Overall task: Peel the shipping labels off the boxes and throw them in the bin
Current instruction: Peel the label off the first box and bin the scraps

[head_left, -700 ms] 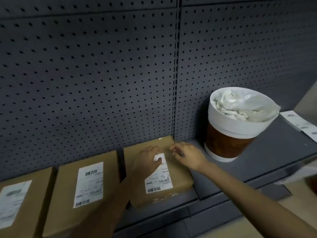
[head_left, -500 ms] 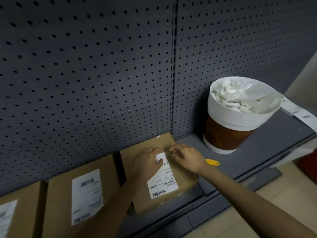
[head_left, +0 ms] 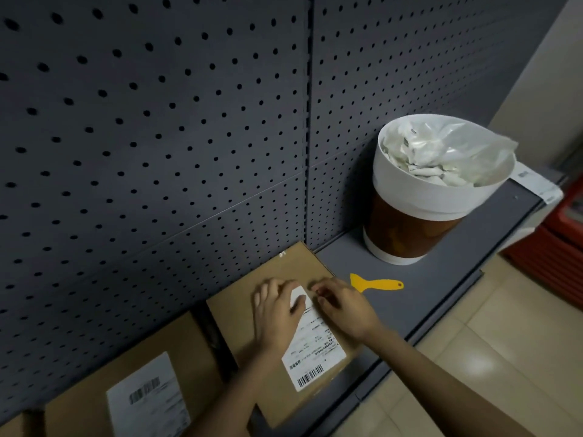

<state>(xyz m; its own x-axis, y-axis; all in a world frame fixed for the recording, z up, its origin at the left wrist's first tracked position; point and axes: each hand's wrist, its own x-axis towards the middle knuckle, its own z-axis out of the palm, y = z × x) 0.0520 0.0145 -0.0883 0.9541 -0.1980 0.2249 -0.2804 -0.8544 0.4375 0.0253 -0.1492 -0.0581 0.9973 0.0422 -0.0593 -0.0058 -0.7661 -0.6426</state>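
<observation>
Cardboard nearest, at the left: flat brown box with a white barcode label fully stuck down, untouched.

Just right of it, a second flat brown cardboard box on the grey metal shelf, carrying the white shipping label now being worked. Near end of that label, with the barcode, flat against the board.

At the label's far end, both hands:
- Left hand laid on the box, fingers spread and fairly straight, thumb resting across the label's far left corner. Pressing, not gripping.
- Right hand with fingers curled, tips at the label's far right edge. Cannot tell whether a corner is actually pinched or only being picked at.

Compared with half a second ago:
- Hardly any change in the hands: same corners, same poses.
- No visible gain in lifted paper.
- Mostly a shift of view, closer and further right.

Probable meaning: peel not yet started, corner being teased loose.

Beyond the right hand, on the shelf and now fully in view: a small yellow plastic scraper, unused, within easy reach should the corner resist.

Further right and back, the round brown bin with a white liner, already heaped with crumpled white paper, well apart from the box. Loose white strips on the shelf past it.

Behind everything, dark grey pegboard.
</observation>
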